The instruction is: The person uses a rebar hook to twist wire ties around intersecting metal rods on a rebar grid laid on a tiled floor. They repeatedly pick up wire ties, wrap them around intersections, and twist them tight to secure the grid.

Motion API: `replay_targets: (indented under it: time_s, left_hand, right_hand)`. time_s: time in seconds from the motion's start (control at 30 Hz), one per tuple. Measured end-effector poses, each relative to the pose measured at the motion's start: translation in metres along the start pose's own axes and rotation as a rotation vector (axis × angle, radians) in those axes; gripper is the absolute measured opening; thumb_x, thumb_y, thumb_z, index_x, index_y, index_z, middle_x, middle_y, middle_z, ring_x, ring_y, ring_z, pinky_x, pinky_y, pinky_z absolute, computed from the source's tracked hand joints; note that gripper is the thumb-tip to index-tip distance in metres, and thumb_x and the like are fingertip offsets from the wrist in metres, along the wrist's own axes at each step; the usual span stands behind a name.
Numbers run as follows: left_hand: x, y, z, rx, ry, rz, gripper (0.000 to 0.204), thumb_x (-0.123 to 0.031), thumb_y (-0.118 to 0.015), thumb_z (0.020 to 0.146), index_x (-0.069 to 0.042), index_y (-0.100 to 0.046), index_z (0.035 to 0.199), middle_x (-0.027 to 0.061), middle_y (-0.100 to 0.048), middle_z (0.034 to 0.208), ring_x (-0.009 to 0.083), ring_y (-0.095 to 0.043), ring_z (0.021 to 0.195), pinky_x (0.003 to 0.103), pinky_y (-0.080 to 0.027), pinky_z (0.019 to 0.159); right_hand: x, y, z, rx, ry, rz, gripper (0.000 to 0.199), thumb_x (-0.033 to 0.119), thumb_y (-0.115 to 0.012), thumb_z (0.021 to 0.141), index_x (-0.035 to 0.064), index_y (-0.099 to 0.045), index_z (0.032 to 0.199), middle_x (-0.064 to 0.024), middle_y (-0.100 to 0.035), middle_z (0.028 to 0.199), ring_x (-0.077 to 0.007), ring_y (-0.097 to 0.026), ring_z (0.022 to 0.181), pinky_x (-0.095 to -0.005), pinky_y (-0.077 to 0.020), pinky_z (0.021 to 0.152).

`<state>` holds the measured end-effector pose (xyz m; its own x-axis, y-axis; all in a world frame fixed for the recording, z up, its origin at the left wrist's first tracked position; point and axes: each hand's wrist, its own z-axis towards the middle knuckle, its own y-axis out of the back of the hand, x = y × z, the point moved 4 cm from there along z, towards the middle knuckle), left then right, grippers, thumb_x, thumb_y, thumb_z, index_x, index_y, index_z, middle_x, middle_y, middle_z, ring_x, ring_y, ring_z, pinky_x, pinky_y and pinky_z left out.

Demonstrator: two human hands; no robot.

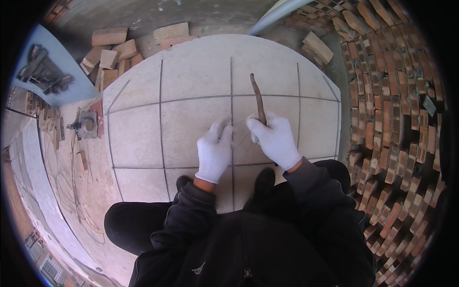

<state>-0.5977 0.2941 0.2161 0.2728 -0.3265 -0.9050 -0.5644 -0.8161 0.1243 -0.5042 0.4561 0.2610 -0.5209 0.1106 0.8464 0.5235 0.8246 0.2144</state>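
Note:
My right hand (pixel 279 141), in a white knit glove, is closed round a curved, brown, rusty-looking bar (pixel 257 95) whose bent end points away from me. Its lower end is hidden in the glove, so I cannot tell what kind of tool it is. A thin wire (pixel 238 121) runs between my two hands. The gloved left hand (pixel 213 152) pinches it, fingertips together, beside the middle lengthwise rod. Both hands are above a grid of thin steel rods (pixel 231 76), which lies across a pale slab (pixel 196 131). Crossings sit just beyond and just nearer than my hands.
My shoes (pixel 264 182) are on the slab, among the near rods. Stacked bricks (pixel 382 105) fill the right side. Loose bricks (pixel 109 59) lie at the far left, near a light-blue panel (pixel 76 81). Loose wire (pixel 71 191) trails on the left ground. A pale pipe (pixel 277 15) slants in behind.

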Motion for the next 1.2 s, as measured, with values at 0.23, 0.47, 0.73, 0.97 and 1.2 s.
replay_targets:
  time_s: [0.23, 0.47, 0.73, 0.97, 1.2]
  left_hand:
    - [-0.02, 0.049, 0.016, -0.247, 0.026, -0.209, 0.034, -0.013, -0.063, 0.111, 0.005, -0.07, 0.138, 0.0096, -0.08, 0.107, 0.007, -0.063, 0.072, 0.023, -0.051, 0.064]
    - [0.005, 0.0, 0.002, 0.397, -0.022, -0.019, 0.027, -0.014, -0.073, 0.108, 0.004, -0.078, 0.127, 0.0067, -0.081, 0.109, 0.013, -0.072, 0.1, 0.03, -0.058, 0.093]
    - [-0.001, -0.014, -0.006, 0.503, 0.11, -0.255, 0.027, -0.016, -0.068, 0.111, 0.006, -0.078, 0.125, 0.0092, -0.081, 0.105, 0.0136, -0.073, 0.096, 0.03, -0.059, 0.088]
    - [-0.004, -0.016, -0.008, 0.484, 0.269, -0.193, 0.03, -0.019, -0.067, 0.112, 0.003, -0.077, 0.129, 0.0048, -0.078, 0.094, 0.0088, -0.068, 0.076, 0.026, -0.055, 0.068]
    - [-0.009, -0.005, -0.006, 0.434, 0.297, -0.459, 0.028, -0.021, -0.066, 0.112, 0.005, -0.076, 0.118, -0.0011, -0.061, 0.071, 0.0061, -0.049, 0.056, 0.026, -0.037, 0.051]
  right_hand:
    - [0.025, 0.047, 0.013, 0.145, -0.119, -0.188, 0.028, 0.023, -0.074, 0.103, 0.0001, -0.073, 0.088, -0.0042, -0.068, 0.069, -0.0113, -0.06, 0.062, -0.0315, -0.0464, 0.06]
    - [0.025, 0.021, 0.002, 0.408, -0.236, -0.042, 0.025, 0.027, -0.073, 0.105, 0.0024, -0.073, 0.098, -0.0011, -0.066, 0.069, -0.0066, -0.051, 0.051, -0.0254, -0.0363, 0.046]
    - [0.01, 0.024, 0.01, 0.326, -0.375, 0.229, 0.028, 0.027, -0.075, 0.104, 0.0026, -0.072, 0.09, -0.0019, -0.064, 0.068, -0.0087, -0.049, 0.049, -0.026, -0.0348, 0.045]
    - [-0.003, 0.028, 0.024, 0.21, -0.349, 0.264, 0.025, 0.02, -0.077, 0.102, 0.0033, -0.072, 0.083, -0.0029, -0.062, 0.066, -0.0103, -0.05, 0.048, -0.0277, -0.0327, 0.045]
    - [0.024, 0.019, 0.016, 0.244, -0.229, 0.375, 0.023, 0.012, -0.071, 0.104, -0.0054, -0.076, 0.117, -0.0049, -0.068, 0.073, -0.0074, -0.05, 0.05, -0.0251, -0.0335, 0.047]
